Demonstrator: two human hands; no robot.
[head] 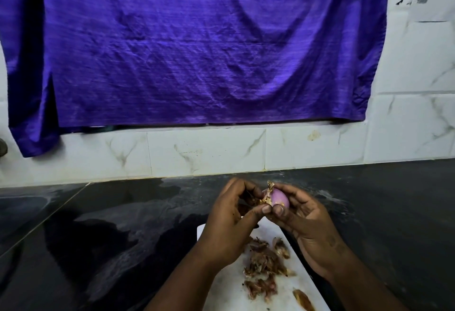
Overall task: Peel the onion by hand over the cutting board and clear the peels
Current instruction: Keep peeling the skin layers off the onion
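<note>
Pink onion (279, 198) — smooth, perhaps half-bare, papery skin (270, 185) atop

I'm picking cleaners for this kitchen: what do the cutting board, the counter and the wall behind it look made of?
Cutting board: white, smooth and matte. Probably plastic, though marble cannot be ruled out.
Counter: dark polished stone, likely granite, given its mottled swirls and reflections.
Wall: glossy white tiles with grey marble-like veining and visible joints. Ceramic or stone, unclear.

One head-worn wide-angle view looks forward and down, close over the counter (123, 236), facing the tiled wall (209, 153).
</note>
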